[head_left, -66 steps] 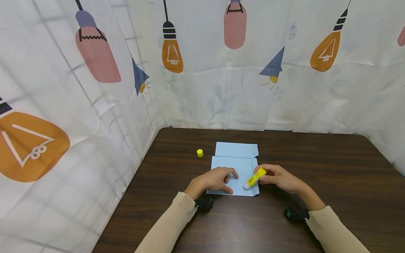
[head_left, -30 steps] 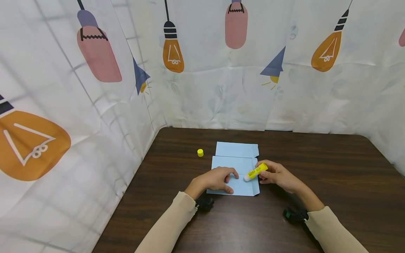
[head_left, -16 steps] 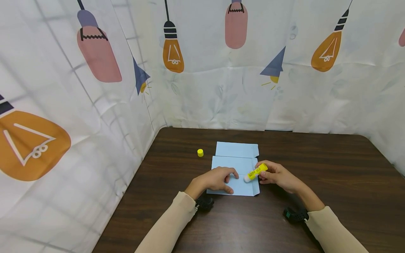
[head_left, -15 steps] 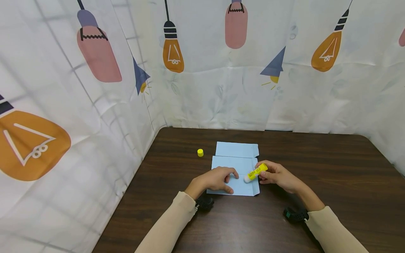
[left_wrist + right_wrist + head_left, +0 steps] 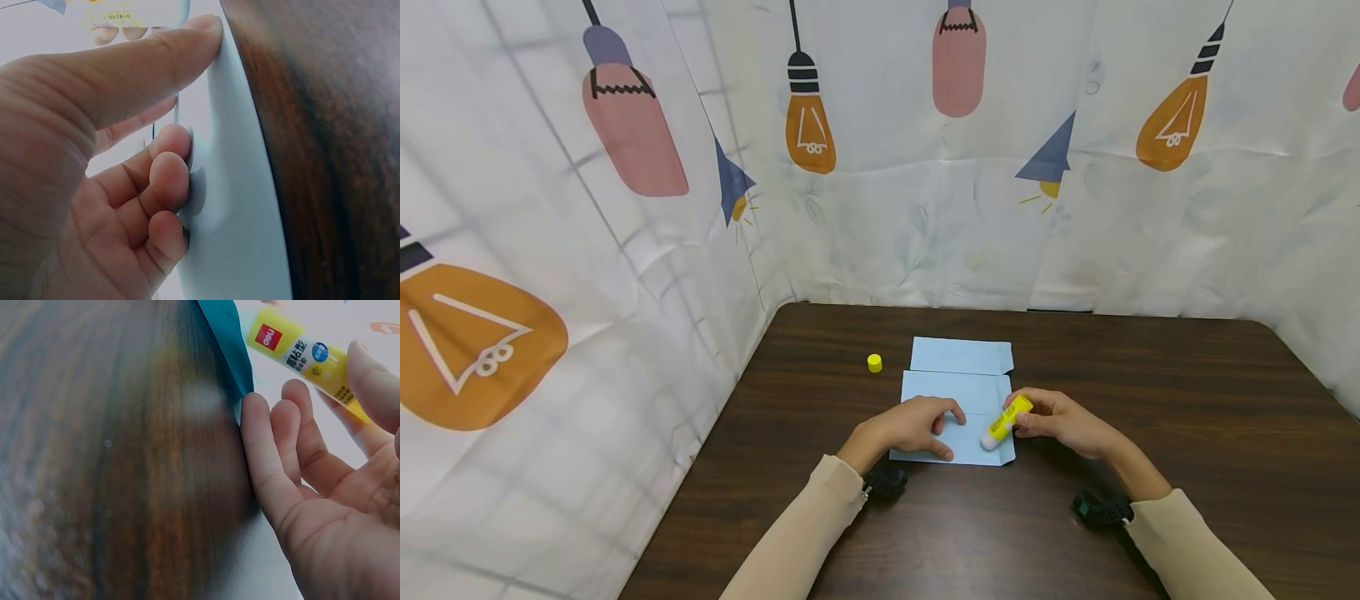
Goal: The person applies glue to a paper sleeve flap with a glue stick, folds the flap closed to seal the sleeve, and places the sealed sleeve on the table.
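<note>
My right hand [image 5: 1048,417] pinches a yellow glue stick [image 5: 1009,420] between thumb and fingers. The stick is uncapped and tilted, its white end down at the right part of a light blue folded paper [image 5: 958,385]. In the right wrist view the glue stick [image 5: 306,353] shows its printed label, and the little finger lies along the paper's edge flap [image 5: 231,344]. My left hand [image 5: 913,425] rests on the paper's near left part, thumb and fingers spread apart and loosely bent. The left wrist view shows its thumb tip [image 5: 209,31] at the paper's near edge.
A small yellow cap [image 5: 874,363] stands on the dark wooden table [image 5: 1150,375], left of the paper. The paper's narrower far panel [image 5: 962,356] lies beyond a crease. Printed curtains [image 5: 895,233] hang behind and at the left of the table.
Over the last half second the right hand has drawn the glue stick's end toward the paper's near edge, tilting it steeper. Earlier it had gone the other way. The left hand stays put.
</note>
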A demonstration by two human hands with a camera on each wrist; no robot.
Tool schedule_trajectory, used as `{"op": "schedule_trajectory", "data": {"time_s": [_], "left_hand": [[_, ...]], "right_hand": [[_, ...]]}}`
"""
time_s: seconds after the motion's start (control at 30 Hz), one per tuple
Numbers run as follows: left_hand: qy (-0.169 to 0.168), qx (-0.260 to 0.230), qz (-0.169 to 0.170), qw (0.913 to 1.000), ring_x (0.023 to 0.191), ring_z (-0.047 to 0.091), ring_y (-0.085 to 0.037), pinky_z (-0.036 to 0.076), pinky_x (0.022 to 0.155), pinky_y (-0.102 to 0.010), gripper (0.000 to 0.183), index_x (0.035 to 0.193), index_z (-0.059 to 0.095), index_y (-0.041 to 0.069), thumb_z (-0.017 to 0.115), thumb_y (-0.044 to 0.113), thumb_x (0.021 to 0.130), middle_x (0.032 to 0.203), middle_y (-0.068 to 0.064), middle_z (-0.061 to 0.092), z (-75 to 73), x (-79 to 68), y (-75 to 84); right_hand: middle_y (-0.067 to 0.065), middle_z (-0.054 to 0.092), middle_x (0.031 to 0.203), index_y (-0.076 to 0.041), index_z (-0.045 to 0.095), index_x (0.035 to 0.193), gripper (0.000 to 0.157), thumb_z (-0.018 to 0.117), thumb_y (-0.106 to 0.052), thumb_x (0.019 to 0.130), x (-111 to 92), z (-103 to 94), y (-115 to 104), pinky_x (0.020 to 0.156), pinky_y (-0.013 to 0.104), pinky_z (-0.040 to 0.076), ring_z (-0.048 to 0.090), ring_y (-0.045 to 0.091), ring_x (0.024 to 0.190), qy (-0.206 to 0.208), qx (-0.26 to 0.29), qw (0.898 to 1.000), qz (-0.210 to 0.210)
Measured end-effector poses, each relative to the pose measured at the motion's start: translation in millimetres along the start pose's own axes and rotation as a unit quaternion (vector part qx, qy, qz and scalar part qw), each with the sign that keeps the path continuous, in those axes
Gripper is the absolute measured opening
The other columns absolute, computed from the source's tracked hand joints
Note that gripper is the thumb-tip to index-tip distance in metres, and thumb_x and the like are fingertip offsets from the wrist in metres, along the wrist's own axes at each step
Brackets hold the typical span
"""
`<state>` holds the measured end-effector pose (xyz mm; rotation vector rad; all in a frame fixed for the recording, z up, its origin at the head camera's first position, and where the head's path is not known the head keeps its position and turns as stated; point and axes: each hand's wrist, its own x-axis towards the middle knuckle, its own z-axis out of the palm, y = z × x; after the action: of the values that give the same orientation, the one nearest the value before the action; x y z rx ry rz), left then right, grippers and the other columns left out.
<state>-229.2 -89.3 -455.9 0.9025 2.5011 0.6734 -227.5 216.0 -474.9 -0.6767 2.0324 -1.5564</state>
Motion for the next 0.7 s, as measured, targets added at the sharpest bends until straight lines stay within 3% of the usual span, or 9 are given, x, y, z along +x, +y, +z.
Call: {"op": "schedule_trajectory", "data": {"time_s": [0.3, 0.7], "left_hand": [[-0.004, 0.0, -0.003, 1.0, 0.071, 0.047, -0.007, 0.042, 0.069, -0.021, 0.048, 0.124, 0.063, 0.023, 0.086, 0.03, 0.083, 0.082, 0.005, 0.052, -0.1, -0.3, 1.2], [0.003, 0.004, -0.003, 1.0, 0.072, 0.047, -0.006, 0.043, 0.07, -0.021, 0.047, 0.123, 0.063, 0.023, 0.087, 0.029, 0.083, 0.083, 0.005, 0.052, 1.7, -0.6, 0.5]], "right_hand": [[0.006, 0.061, 0.119, 0.006, 0.057, 0.128, 0.029, 0.055, -0.013, 0.105, -2.1, 0.3, 2.6, 0.095, 0.03, 0.057, 0.066, 0.016, 0.105, -0.023, 0.006, 0.999, -0.024], [0.01, 0.062, 0.115, 0.0, 0.063, 0.122, 0.026, 0.058, -0.018, 0.104, -2.9, 2.8, 0.4, 0.094, 0.025, 0.055, 0.063, 0.019, 0.102, -0.017, -0.024, 1.0, -0.005]]}}
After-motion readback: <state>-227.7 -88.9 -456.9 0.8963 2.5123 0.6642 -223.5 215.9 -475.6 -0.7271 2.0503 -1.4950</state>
